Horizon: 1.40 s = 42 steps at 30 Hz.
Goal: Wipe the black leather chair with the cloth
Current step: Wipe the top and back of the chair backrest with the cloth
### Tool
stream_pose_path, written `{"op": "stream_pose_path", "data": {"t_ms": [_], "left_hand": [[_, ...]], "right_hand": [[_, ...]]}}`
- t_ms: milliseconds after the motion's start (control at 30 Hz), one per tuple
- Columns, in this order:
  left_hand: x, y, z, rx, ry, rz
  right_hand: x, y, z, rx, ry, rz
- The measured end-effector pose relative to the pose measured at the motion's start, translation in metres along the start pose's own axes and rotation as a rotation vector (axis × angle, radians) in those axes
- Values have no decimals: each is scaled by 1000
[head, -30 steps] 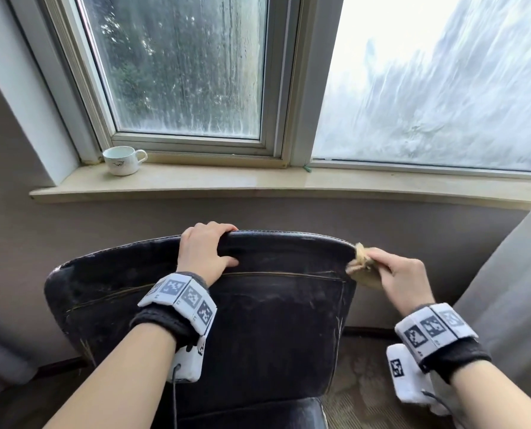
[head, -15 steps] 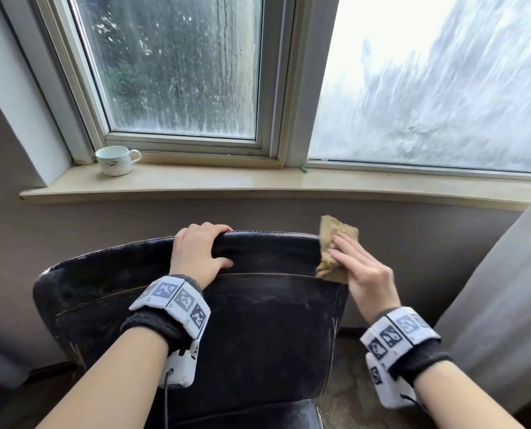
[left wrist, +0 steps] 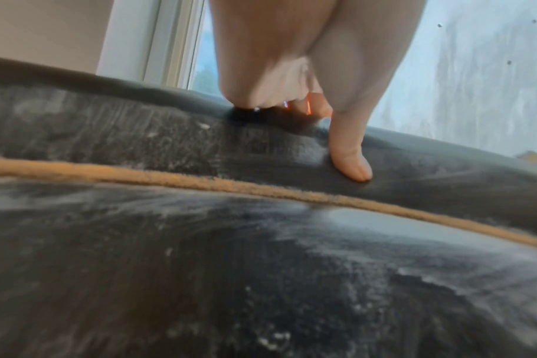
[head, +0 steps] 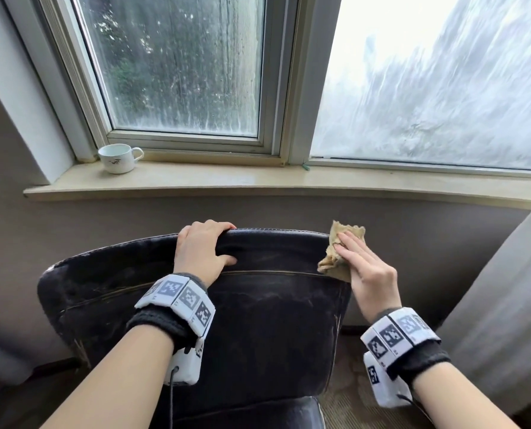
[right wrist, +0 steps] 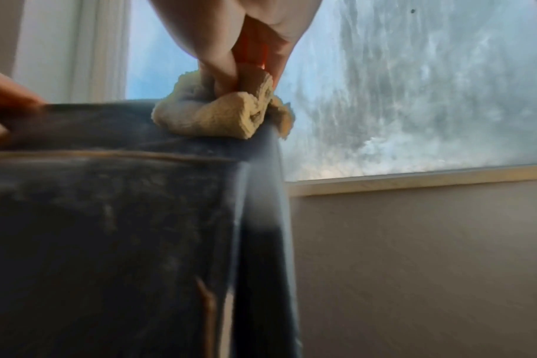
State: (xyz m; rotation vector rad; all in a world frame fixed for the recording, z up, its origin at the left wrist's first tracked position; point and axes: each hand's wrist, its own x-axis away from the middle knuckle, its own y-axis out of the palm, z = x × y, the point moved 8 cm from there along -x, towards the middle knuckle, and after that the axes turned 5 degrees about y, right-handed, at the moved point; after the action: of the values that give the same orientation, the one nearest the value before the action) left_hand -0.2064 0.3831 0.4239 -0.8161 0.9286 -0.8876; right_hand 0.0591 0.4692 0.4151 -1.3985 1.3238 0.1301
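The black leather chair [head: 258, 320] stands with its dusty, scuffed back toward me, below the window. My left hand [head: 204, 246] grips the top edge of the back, fingers hooked over the rim and the thumb [left wrist: 350, 159] pressed on the near face. My right hand [head: 355, 255] holds a bunched tan cloth [head: 347, 229] against the back's upper right corner. In the right wrist view the thumb digs into the rolled cloth [right wrist: 218, 116], with the fingers behind it, on the chair's corner [right wrist: 107, 230].
A white cup [head: 119, 157] sits at the left end of the stone windowsill [head: 289, 184], behind the chair. A grey curtain [head: 505, 305] hangs close on the right. The chair's seat [head: 258, 413] shows at the bottom edge, with carpet beside it.
My right hand has carried the cloth from the chair's right side edge up and slightly left onto the upper right corner. The left hand has kept its grip.
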Motion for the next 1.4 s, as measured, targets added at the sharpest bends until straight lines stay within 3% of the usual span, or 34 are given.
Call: {"op": "stream_pose_path", "data": {"t_ms": [100, 167, 300, 500, 667, 733, 833, 933, 1067, 1167, 1267, 1333, 1400], "left_hand": [[0, -1, -3, -6, -14, 3], [2, -2, -3, 4, -9, 19], [2, -1, -1, -2, -4, 27], [6, -4, 0, -18, 21, 28], [14, -13, 5, -24, 119, 10], [30, -35, -16, -6, 119, 106], [68, -62, -79, -51, -101, 184], [110, -73, -137, -81, -366, 163], [140, -77, -177, 237, -548, 207], [142, -78, -187, 355, -503, 205], [142, -87, -185, 408, -397, 250], [143, -96, -179, 381, -318, 303], [142, -99, -169, 348, -237, 337]], "right_hand": [[17, -5, 44, 37, 325, -106], [28, -18, 53, 27, 423, -89], [-10, -32, 20, -97, 417, 115], [-11, -1, -5, -98, 286, 64], [-17, -15, -11, 31, 378, -27], [-33, -20, -36, -26, 392, -46], [-62, -1, -121, -213, 192, -29], [-67, 75, -226, -337, -64, -217], [-39, 148, -309, -331, -216, -356], [-26, 172, -354, -350, -282, -368], [-14, 196, -398, -352, -363, -557], [-9, 205, -405, -335, -371, -689], [-15, 199, -393, -353, -354, -699]]}}
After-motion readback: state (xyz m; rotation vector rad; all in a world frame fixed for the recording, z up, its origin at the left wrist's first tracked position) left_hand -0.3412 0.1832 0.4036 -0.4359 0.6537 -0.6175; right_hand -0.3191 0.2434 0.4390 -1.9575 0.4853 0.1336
